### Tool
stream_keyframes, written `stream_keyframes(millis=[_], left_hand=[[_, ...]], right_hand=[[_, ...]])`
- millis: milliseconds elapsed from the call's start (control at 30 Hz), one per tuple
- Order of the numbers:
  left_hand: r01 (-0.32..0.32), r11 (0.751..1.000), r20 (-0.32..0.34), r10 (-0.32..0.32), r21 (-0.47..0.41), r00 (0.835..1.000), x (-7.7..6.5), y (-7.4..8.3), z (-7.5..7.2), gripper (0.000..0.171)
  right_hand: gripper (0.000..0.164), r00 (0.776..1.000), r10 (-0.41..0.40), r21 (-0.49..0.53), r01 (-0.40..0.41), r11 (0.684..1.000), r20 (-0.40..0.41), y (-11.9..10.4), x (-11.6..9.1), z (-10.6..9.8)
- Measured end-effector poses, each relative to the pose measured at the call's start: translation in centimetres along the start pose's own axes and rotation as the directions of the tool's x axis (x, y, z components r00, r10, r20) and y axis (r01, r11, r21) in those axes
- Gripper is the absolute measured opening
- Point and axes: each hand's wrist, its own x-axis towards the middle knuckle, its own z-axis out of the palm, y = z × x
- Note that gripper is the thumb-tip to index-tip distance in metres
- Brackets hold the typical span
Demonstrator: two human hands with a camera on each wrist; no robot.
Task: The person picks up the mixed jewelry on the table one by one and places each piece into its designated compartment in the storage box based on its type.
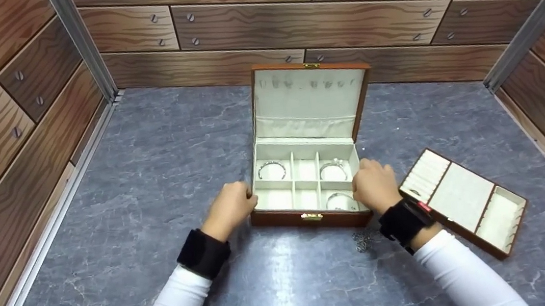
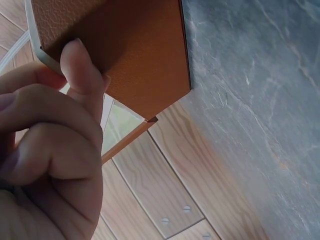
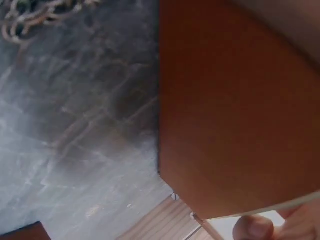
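Note:
An open brown jewelry box with a cream lining stands on the grey surface, its lid raised at the back. Both hands hold it by opposite side walls. At the left wall, the left hand pinches the rim; the left wrist view shows a digit lying on the brown outer side. Over the right rim curls the right hand, with a fingertip at the edge in the right wrist view. Silver bracelets lie in three of the box's compartments.
A shallow brown tray with cream sections lies to the right, overlapped by the right wrist strap in the head view. A small heap of silver chain sits in front of the box's right corner. Wood-patterned walls enclose the surface.

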Motion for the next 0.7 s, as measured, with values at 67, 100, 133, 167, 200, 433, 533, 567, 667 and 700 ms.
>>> stream_keyframes(millis=[67,100,133,167,200,433,533,567,667,700], left_hand=[[0.008,1.000,0.009,-0.008,0.008,1.000,0.0,0.2,-0.1,0.041],[0.011,1.000,0.009,-0.011,0.018,1.000,0.0,0.4,-0.2,0.040],[0.009,0.999,-0.001,-0.009,0.031,1.000,0.0,0.7,-0.3,0.038],[0.002,0.999,-0.021,-0.001,0.050,1.000,0.0,1.0,-0.5,0.036],[-0.010,0.998,-0.050,0.013,0.067,0.999,-0.1,1.5,-0.7,0.032],[-0.205,0.978,-0.132,0.207,0.032,0.969,-1.8,6.8,-0.8,0.015],[-0.286,0.958,-0.022,0.285,-0.026,0.958,-2.8,8.9,0.3,0.017],[-0.306,0.951,0.016,0.307,-0.032,0.952,-3.0,9.3,0.8,0.017],[-0.364,0.932,0.116,0.362,-0.004,0.925,-3.6,10.2,2.4,0.018],[-0.378,0.925,0.146,0.371,0.022,0.917,-3.7,10.3,2.9,0.018]], right_hand=[[0.008,1.000,0.002,0.072,-0.004,0.997,0.028,0.5,-0.1,-0.5],[0.011,0.999,0.001,0.126,-0.006,0.992,0.038,0.9,-0.3,-0.9],[0.013,0.999,0.002,0.185,-0.010,0.983,0.044,1.3,-0.4,-1.5],[0.015,0.999,0.007,0.247,-0.019,0.969,0.048,1.8,-0.7,-2.1],[0.017,0.999,0.010,0.302,-0.022,0.953,0.042,2.2,-1.0,-2.7],[0.017,0.993,-0.005,0.433,-0.048,0.900,0.121,4.9,-3.8,-4.5],[0.018,0.959,-0.078,0.407,-0.042,0.913,0.274,5.3,-4.9,-2.7],[0.019,0.946,-0.094,0.400,-0.040,0.916,0.311,5.2,-5.3,-2.0],[0.018,0.941,-0.142,0.371,0.018,0.928,0.308,5.0,-6.0,-0.1],[0.016,0.944,-0.150,0.368,0.033,0.929,0.295,4.8,-6.2,0.4]])
